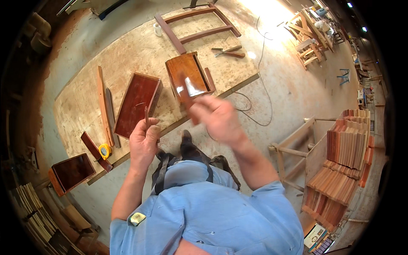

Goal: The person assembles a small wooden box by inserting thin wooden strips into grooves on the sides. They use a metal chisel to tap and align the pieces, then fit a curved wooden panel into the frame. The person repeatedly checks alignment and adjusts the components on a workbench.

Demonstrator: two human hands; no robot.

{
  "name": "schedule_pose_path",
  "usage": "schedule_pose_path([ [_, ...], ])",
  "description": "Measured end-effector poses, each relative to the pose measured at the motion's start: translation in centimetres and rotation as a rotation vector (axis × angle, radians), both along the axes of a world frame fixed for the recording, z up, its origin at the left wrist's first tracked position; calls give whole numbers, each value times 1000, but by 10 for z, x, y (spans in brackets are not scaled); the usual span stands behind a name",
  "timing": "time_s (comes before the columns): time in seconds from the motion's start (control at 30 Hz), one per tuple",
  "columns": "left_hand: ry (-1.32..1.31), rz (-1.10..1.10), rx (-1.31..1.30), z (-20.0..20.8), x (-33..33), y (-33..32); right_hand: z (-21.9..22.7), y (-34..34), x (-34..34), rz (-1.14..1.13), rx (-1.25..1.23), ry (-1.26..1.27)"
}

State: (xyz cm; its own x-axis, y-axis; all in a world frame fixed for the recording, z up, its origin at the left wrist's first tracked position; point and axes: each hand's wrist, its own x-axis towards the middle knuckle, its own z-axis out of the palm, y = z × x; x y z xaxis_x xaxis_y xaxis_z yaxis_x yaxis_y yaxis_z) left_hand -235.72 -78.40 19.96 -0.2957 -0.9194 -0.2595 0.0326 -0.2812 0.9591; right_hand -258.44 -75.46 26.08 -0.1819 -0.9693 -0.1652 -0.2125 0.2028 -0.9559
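My left hand is closed on a thin reddish-brown wood stick, which points up between thumb and fingers. It is at the near corner of an open red-brown drawer lying on the bench. My right hand is smeared by motion. Its fingers grip a dark reddish wood strip, also blurred, just in front of a glossy orange-brown wooden box. Beside that box's right edge lies a short wood piece.
On the workbench lie long wood strips, a yellow tape measure, wooden-handled tools, a small bottle and a brown frame. Another drawer is at the near left corner. Stacked wood slats stand right; a cable crosses the floor.
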Motion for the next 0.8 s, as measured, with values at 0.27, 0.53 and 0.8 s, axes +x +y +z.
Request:
schedule_pose_path([
  [0.27, -14, 163, 291, -43, 9, 12, -28, -41, -109, -335, 59, -98],
  [0.53, -74, 205, 315, -98, 22, 20, -28, -55, -100, -229, 67, -227],
  [0.8, -380, 18, 196, -146, 4, -4, -30, -56, -112, -243, 94, -278],
])
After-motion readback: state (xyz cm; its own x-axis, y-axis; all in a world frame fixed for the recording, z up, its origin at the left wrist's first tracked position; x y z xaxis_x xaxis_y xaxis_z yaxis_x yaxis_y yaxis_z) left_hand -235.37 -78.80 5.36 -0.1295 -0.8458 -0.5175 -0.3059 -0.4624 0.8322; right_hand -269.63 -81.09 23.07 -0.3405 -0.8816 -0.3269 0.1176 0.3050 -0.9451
